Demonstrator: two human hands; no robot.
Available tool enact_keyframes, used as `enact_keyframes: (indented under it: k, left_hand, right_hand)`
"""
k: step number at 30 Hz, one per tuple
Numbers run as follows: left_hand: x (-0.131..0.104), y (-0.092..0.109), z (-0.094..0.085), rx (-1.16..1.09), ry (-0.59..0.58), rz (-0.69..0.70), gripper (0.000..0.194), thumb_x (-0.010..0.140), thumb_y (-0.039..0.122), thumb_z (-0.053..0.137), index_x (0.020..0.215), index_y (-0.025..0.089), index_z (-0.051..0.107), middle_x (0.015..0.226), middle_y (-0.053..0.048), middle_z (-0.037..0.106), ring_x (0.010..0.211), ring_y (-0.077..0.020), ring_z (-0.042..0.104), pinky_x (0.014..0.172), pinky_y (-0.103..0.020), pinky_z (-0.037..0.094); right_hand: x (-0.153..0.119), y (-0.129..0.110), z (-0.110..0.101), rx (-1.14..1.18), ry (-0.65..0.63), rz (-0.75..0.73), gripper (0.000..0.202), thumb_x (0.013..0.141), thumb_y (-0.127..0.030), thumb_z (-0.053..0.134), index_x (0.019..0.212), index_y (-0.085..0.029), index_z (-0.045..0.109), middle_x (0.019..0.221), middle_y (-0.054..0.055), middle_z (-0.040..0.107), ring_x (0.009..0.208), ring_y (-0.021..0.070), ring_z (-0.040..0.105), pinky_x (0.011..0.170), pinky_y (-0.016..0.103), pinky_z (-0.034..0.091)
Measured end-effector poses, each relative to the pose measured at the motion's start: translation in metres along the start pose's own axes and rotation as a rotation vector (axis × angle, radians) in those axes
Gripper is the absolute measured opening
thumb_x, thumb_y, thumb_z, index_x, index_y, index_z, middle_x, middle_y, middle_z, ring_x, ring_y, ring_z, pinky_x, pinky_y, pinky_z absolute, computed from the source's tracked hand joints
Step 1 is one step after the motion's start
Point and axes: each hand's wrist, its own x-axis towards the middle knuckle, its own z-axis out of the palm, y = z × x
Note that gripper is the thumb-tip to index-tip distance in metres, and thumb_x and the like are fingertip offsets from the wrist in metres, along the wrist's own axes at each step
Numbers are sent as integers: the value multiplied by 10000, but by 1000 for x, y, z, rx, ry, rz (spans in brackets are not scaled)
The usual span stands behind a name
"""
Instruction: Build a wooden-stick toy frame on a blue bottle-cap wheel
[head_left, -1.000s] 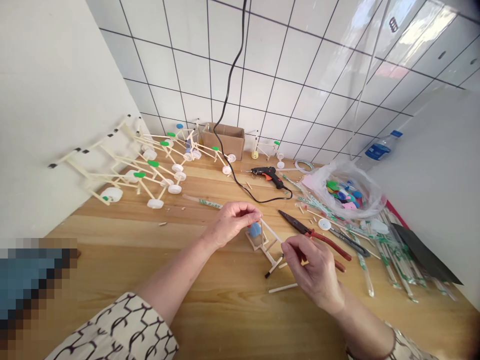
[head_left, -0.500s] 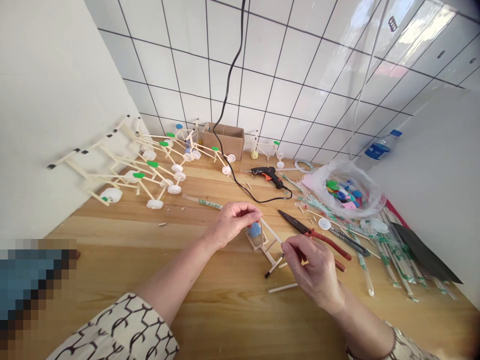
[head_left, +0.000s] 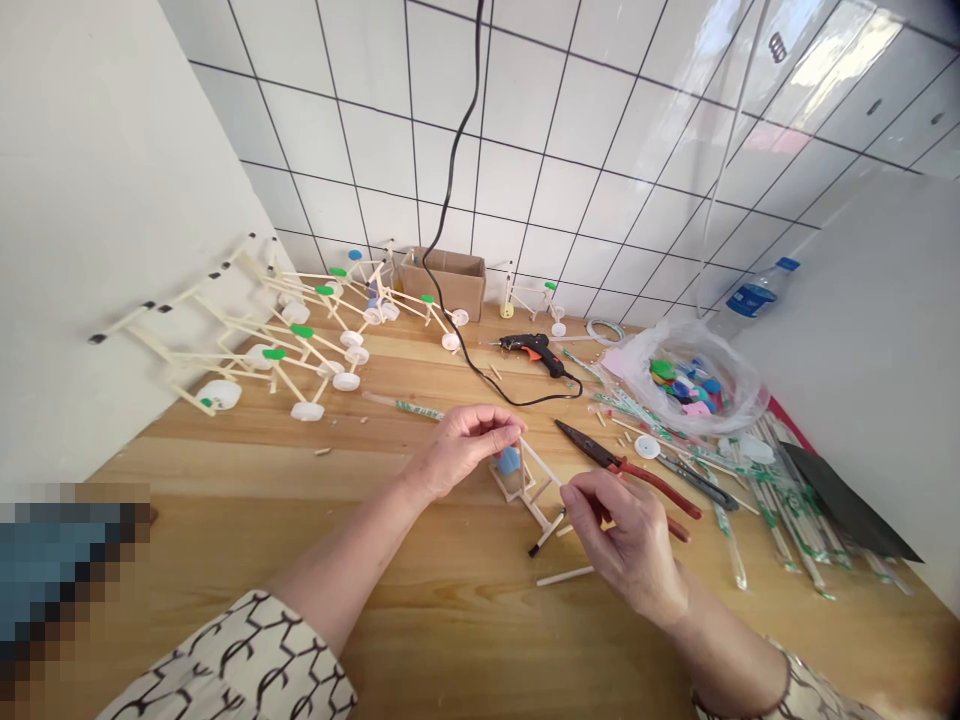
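Observation:
A thin white stick (head_left: 541,462) slants between my two hands over a small stick-built model tricycle (head_left: 537,512). My left hand (head_left: 472,448) pinches the stick's upper end, close to the model's blue bottle cap (head_left: 508,459). At the lower end, the thumb and fingers of my right hand (head_left: 624,540) are closed on the same stick. The model's black-tipped handlebar points toward me; my left fingers hide part of its far end. Whether the stick touches the frame, I cannot tell. A loose stick (head_left: 562,577) lies beside my right hand.
Several finished tricycle models (head_left: 300,332) stand at left. A glue gun (head_left: 534,350) with a black cord lies behind my hands. Red-handled pliers (head_left: 637,475), a utility knife (head_left: 697,482), wrapped chopsticks (head_left: 795,510) and a bag of caps (head_left: 739,395) are at right. A cardboard box (head_left: 450,285) stands behind.
The view has shifted very slightly. Both hands keep their pinch on the stick, and the model stays in place.

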Motion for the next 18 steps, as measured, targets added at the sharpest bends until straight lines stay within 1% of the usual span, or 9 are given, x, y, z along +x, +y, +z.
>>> enact_keyframes:
  k: [8, 12, 16, 18]
  left_hand:
    - [0, -1, -2, 50, -21, 23, 218, 676, 363, 726, 737, 157, 690, 636, 3, 639, 588, -109, 546, 606, -236, 455]
    - [1, -1, -2, 69, -23, 38, 237, 682, 387, 720, 713, 155, 682, 630, -3, 630, 587, -114, 538, 610, -245, 457]
    - [1, 0, -2, 25, -19, 38, 277, 672, 414, 725, 670, 146, 655, 599, 3, 606, 574, -109, 519, 600, -238, 437]
    - [1, -1, -2, -20, -12, 24, 292, 661, 418, 734, 659, 140, 646, 589, 6, 601, 571, -105, 517, 596, -234, 427]
  right_hand:
    - [1, 0, 0, 15, -18, 0, 149, 867, -147, 505, 726, -178, 544, 561, -24, 558, 469, 75, 478, 468, 189, 382]
    - [2, -1, 0, 23, -24, -3, 145, 872, -161, 504, 734, -178, 546, 557, -24, 553, 468, 76, 474, 463, 186, 381]
    - [2, -1, -4, 41, -19, 12, 172, 897, -202, 474, 744, -178, 549, 577, -12, 569, 472, 80, 484, 465, 187, 390]
    - [2, 1, -6, 40, -14, 43, 189, 907, -220, 464, 744, -178, 550, 566, -18, 557, 470, 81, 484, 472, 187, 393]
